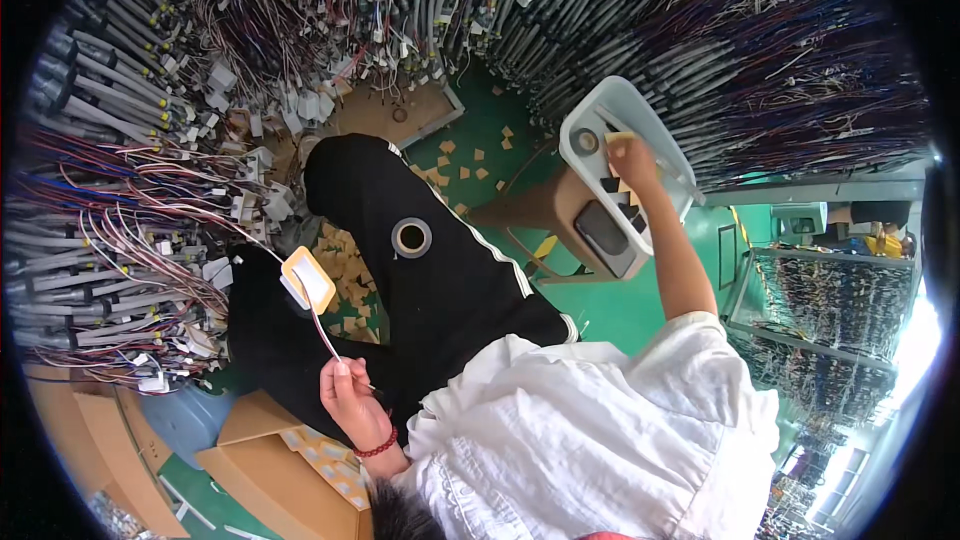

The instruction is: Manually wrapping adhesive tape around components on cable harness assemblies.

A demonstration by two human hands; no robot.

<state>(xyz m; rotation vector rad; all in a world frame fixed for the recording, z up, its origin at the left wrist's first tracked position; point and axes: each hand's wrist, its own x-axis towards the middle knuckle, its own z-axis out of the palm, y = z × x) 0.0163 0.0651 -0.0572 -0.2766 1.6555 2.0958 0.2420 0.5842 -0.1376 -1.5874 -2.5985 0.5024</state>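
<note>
My left hand point(350, 395) is closed round a thin wire point(325, 332) that runs up to a white, orange-edged pad point(310, 282) and on toward the wire bundles at the left. The pad lies over my black trousers. Out to the right, my right hand point(632, 162) is inside a white plastic tub point(668, 132), its fingers closed at a small yellowish piece point(617, 137). Beside that hand in the tub sit a tape roll point(585, 142) and several dark and pale pieces. Another tape roll point(398, 240) rests on my leg.
Dense cable bundles point(90, 90) crowd the left and back, with more wires point(800, 70) hanging at the right. A brown stool point(560, 205) supports the tub and a dark phone point(602, 228). Small tan squares point(350, 270) litter the green floor. An open cardboard box point(270, 470) stands at lower left.
</note>
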